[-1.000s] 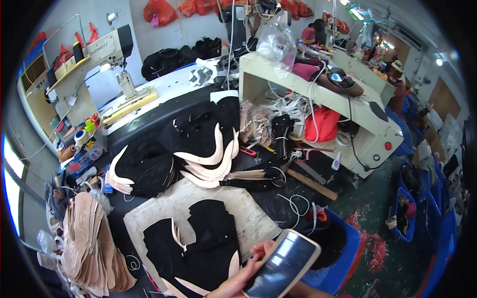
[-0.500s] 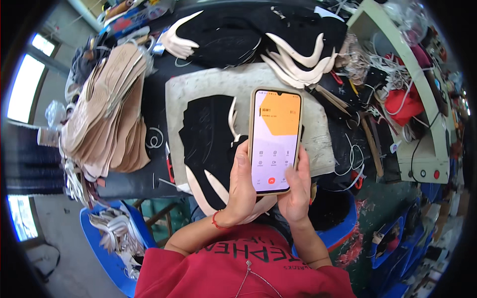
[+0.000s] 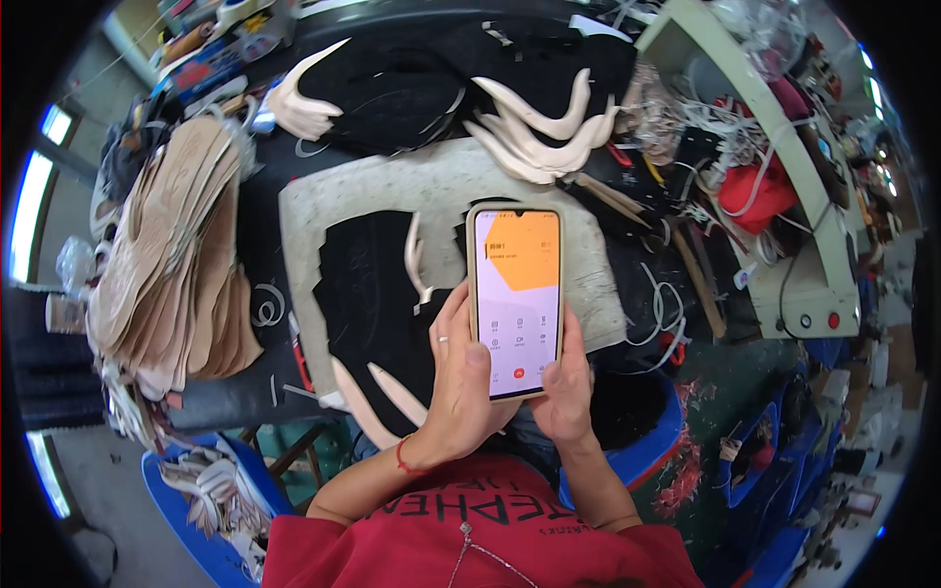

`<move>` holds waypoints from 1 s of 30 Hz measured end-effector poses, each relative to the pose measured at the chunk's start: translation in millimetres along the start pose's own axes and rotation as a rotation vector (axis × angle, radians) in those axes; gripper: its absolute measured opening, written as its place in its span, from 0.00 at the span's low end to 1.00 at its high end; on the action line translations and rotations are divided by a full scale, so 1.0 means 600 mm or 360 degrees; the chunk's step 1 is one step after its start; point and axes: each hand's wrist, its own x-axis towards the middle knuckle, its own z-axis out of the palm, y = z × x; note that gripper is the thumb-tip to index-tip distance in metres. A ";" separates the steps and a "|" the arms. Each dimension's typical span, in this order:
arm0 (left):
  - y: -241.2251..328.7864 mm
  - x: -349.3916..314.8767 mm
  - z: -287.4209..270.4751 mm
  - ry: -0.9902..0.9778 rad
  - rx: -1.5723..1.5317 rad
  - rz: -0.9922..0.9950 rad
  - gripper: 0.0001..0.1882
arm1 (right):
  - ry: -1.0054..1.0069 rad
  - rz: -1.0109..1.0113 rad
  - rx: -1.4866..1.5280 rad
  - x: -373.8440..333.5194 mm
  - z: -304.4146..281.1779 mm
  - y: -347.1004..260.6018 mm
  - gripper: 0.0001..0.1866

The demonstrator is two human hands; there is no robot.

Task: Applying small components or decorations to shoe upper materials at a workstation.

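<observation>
Both hands hold a smartphone [image 3: 520,314] upright in front of me. Its lit screen has an orange and pale lilac picture, rows of small icons and a red round button. My left hand [image 3: 456,377] wraps the phone's left edge, with a ring on one finger. My right hand [image 3: 567,392] grips the lower right edge, its thumb by the screen's corner. Behind the phone, a black fabric piece [image 3: 368,284] with cream curved strips lies on a worn pale board [image 3: 304,225]. Another cream strip [image 3: 368,402] hangs over the table's near edge beside my left forearm.
A tall stack of tan insole-shaped pieces [image 3: 176,265] stands at left. Curved cream pieces [image 3: 549,137] lie on black material at the back. A pale green machine frame [image 3: 823,284] rises at right. Blue bins [image 3: 181,519] flank me, and a wooden-handled tool [image 3: 698,279] rests nearby.
The view has shifted, so the table's things sit further left. My left thumb has moved down along the phone's side, and my right thumb has drawn back from the screen toward its edge.
</observation>
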 end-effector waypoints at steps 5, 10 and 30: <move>0.028 0.012 0.009 -0.0434 0.0494 0.0221 0.28 | 0.0518 -0.0198 0.0074 -0.010 -0.071 -0.015 0.37; 0.016 0.033 -0.033 -0.0133 0.0976 0.0320 0.24 | 0.0857 -0.0494 -0.0061 -0.019 -0.174 -0.061 0.36; -0.039 0.007 -0.066 -0.0156 0.1265 0.0199 0.27 | 0.1224 -0.0758 -0.0052 -0.029 -0.278 -0.133 0.35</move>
